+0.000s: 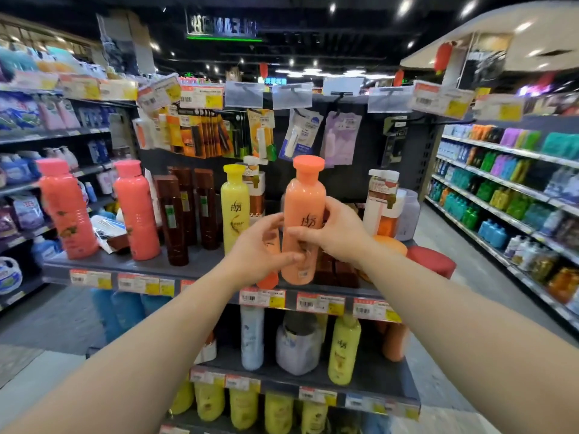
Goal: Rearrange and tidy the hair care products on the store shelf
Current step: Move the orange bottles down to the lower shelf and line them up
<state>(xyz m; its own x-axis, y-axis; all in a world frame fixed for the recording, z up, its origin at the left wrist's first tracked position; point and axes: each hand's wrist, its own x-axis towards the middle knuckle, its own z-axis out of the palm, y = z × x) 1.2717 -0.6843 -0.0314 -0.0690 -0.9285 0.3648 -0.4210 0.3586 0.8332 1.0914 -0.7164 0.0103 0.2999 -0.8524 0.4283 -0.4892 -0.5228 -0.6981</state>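
An upright orange bottle (303, 220) is gripped by the right hand (336, 233) and pinched by the left hand (260, 249), above the front edge of the shelf (200, 264), beside a yellow bottle (235, 208).

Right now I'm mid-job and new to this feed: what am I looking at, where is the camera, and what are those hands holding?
There is no machine here. One wide-angle camera on a person's head looks forward and down a store aisle, so the two bare arms are theirs. The right hand grips an upright orange bottle above the shelf's front edge. The left hand touches its lower part and seems to hold a second, smaller orange item; I cannot tell more. Standing on the shelf are two pink bottles, brown bottles and a yellow bottle.
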